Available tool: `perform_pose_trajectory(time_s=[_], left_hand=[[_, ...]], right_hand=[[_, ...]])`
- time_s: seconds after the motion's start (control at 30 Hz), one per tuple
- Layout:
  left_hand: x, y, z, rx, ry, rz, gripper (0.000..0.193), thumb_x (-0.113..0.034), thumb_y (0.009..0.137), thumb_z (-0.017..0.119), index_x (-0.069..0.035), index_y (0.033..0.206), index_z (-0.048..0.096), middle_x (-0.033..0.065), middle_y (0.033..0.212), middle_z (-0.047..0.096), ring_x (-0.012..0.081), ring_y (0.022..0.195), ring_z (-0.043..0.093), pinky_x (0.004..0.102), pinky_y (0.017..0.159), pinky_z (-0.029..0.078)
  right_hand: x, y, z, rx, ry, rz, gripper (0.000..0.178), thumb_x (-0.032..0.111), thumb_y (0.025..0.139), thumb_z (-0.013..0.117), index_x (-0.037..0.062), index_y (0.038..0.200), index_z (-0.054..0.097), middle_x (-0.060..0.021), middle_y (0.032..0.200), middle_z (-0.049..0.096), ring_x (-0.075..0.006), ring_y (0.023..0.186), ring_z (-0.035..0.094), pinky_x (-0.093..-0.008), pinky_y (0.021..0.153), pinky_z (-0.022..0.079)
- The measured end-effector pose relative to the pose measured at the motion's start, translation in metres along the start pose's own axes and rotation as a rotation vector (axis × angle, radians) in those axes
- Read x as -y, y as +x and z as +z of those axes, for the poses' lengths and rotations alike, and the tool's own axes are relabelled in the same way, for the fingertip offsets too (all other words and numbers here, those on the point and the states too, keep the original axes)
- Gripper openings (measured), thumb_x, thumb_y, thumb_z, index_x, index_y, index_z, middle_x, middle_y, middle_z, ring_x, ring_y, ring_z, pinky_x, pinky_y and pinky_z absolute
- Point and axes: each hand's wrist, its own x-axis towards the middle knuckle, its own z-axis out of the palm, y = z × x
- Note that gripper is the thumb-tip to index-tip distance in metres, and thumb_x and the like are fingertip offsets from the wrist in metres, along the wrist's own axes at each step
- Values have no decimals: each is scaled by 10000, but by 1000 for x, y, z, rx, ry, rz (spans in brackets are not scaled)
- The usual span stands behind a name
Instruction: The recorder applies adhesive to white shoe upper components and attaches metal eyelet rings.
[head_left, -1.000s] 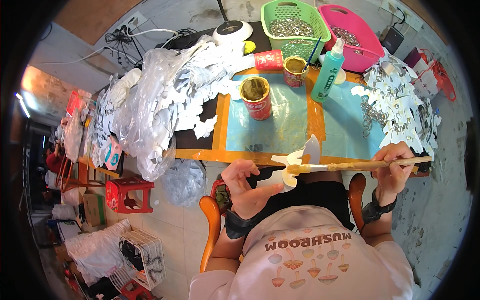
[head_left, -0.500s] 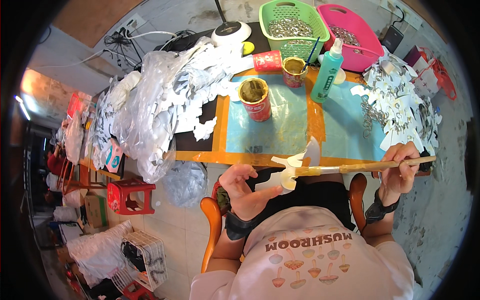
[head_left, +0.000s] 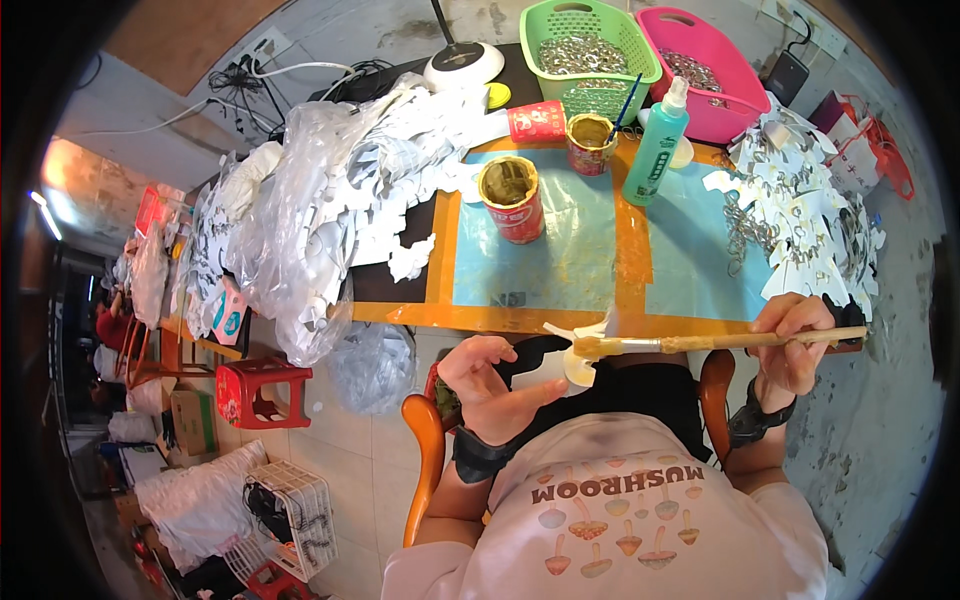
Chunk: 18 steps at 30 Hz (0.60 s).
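The left hand (head_left: 490,388) has its grip on a white piece (head_left: 580,368), with the thumb along the near edge; how the other fingers close on it is partly hidden. The piece is above the lap, just off the near edge of the tabletop (head_left: 400,289). The right hand (head_left: 796,342) has a narrow grip around the right end of a brush (head_left: 715,342), which lies almost level, its bristles against the piece.

On the tabletop's blue sheet (head_left: 570,265) stands an open red can (head_left: 519,222) with brownish paste inside. Farther off and to the right is a second can (head_left: 591,162) with a blue stick (head_left: 627,103) leaning in it, and just right of that a green bottle (head_left: 655,158). White cutouts (head_left: 385,190) are heaped at left beside clear plastic (head_left: 300,230); others, with metal rings, lie at right. A green basket (head_left: 637,75) and a pink basket (head_left: 745,95) at the far side hold shiny metal parts.
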Motion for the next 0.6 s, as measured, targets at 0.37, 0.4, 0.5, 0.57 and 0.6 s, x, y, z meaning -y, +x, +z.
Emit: perform_pose_trajectory(time_s=[0.37, 0.4, 0.5, 0.57, 0.6], left_hand=[[-3, 2, -1, -42, 34, 85, 842, -10, 408, 901, -38, 1103, 426, 52, 1026, 379, 165, 808, 434, 275, 702, 400], [-3, 3, -1, -48, 30, 75, 845, -9, 404, 900, -37, 1104, 427, 52, 1024, 380, 167, 807, 435, 277, 702, 401], [-5, 4, -1, -47, 50, 97, 849, -4, 393, 899, -34, 1102, 432, 54, 1018, 384, 171, 800, 439, 279, 705, 403], [-2, 2, 0, -80, 11, 89, 837, -1, 389, 898, -28, 1093, 447, 54, 1021, 383, 174, 793, 441, 279, 706, 404], [-3, 1, 0, -98, 2, 75, 746, -11, 381, 891, -52, 1007, 487, 57, 1037, 374, 183, 797, 443, 280, 688, 405]], right_hand=[[-4, -2, 1, 71, -47, -139, 166, 214, 736, 602, 60, 753, 542, -170, 736, 592, -197, 613, 566, -253, 534, 433], [-4, -2, -1, 84, -48, -146, 165, 215, 735, 598, 61, 744, 541, -169, 732, 591, -196, 609, 565, -253, 534, 435], [-2, -3, -2, 24, -44, -140, 181, 229, 734, 600, 61, 724, 534, -167, 721, 591, -194, 601, 563, -252, 532, 436], [-1, -4, 4, 5, -37, -137, 191, 239, 733, 604, 61, 724, 534, -166, 719, 590, -193, 602, 564, -252, 531, 434], [0, -4, 7, -5, -34, -135, 196, 243, 732, 606, 61, 724, 533, -166, 718, 590, -192, 602, 564, -252, 530, 434]])
